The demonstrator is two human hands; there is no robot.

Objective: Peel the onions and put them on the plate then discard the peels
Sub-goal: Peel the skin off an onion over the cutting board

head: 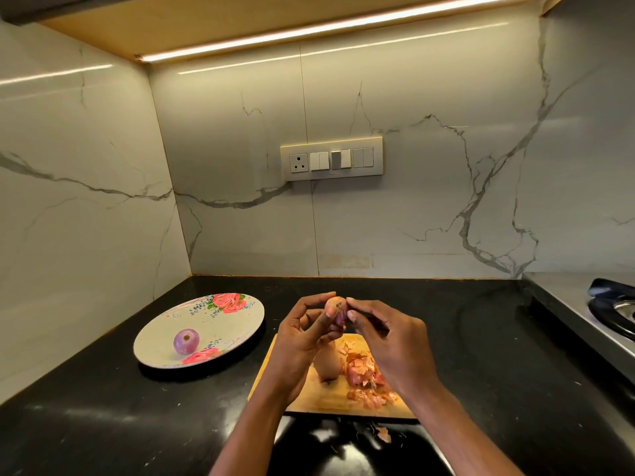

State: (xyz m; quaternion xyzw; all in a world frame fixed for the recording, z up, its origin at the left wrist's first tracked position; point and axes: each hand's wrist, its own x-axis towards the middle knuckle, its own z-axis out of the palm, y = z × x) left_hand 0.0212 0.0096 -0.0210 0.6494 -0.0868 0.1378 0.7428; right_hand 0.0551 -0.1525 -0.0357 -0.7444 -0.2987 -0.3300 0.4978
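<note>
Up close, both hands [338, 324] pinch one onion [335, 305] above the peels [364, 376]; no readable writing anywhere

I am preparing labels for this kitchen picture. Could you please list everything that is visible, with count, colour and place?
plate: one, white with pink flowers, left on the counter
peeled onion: one, purple, on the plate
onion in hand: one, partly peeled, above the board
unpeeled onion: one, tan, on the board
peels: a pile, pinkish orange, on the board; one piece on the counter in front
cutting board: one, wooden, centre of the counter
counter: one, black
switch panel: one, beige, on the marble wall
stove: one, steel, far right
left hand: holds the onion
right hand: pinches its skin
</note>
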